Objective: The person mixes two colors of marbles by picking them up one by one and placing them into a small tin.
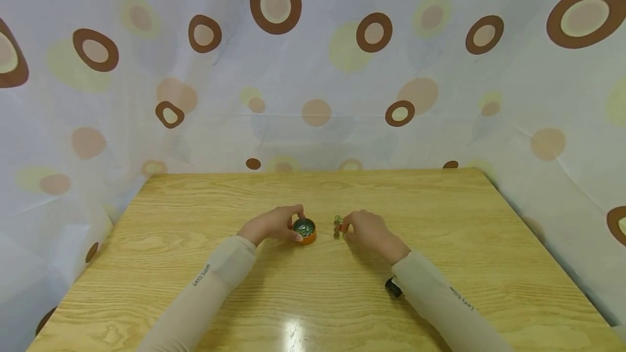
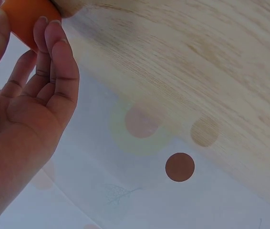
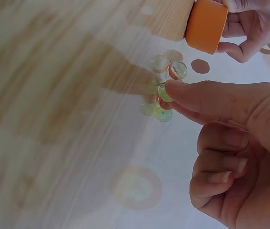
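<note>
Right hand [image 1: 369,231] (fingers curled) at marbles [image 3: 165,94]

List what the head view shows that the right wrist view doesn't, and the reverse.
Only the head view: the inside of the orange bowl with glassy pieces in it, both lettered sleeves, and a black object beside the right one.

Only the right wrist view: the palm side of the right hand, three fingers curled inward.

Both: the left hand gripping the bowl, the right hand's thumb at a cluster of marbles, the wooden table and the spotted sheet.

The head view looks forward and down; close, tilted wrist views share the orange bowl [image 3: 205,26].
</note>
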A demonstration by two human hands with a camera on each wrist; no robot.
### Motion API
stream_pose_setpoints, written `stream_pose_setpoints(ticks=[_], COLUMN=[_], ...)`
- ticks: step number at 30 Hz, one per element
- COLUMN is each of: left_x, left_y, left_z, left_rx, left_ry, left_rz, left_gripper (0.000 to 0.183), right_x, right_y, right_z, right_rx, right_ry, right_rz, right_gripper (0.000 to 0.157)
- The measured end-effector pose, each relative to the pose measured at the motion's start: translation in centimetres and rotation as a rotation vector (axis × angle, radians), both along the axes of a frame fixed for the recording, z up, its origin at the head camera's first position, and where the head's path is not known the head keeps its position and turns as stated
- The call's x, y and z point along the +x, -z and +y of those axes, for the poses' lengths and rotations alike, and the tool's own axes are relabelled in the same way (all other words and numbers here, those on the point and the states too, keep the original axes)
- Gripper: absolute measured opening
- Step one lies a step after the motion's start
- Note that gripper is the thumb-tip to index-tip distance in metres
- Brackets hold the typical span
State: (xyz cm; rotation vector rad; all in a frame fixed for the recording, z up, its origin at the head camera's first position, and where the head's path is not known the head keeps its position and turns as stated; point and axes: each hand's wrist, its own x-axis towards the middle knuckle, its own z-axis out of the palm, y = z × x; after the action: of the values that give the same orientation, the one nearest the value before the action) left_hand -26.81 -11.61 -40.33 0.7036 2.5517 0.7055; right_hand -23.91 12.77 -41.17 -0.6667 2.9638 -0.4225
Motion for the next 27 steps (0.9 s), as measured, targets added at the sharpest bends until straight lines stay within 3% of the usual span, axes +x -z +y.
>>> stream_pose_setpoints(ticks=[16, 27], left_x=[0.43, 0.31], left_y=[-0.09, -0.14], left_z=[0.26, 0.25], left_rx=[0.002, -0.004], left_ry=[-0.025, -0.013], left_rz=[-0.005, 0.008], left_gripper=[0.036, 0.036], right_x=[-0.02, -0.32], right_y=[0.48, -0.27], right_z=[0.44, -0.37], right_rx=[-0.038, -0.092], right_ry=[0.0, -0.03], right_rz=[0.029, 0.082], right_gripper=[0.008, 0.012])
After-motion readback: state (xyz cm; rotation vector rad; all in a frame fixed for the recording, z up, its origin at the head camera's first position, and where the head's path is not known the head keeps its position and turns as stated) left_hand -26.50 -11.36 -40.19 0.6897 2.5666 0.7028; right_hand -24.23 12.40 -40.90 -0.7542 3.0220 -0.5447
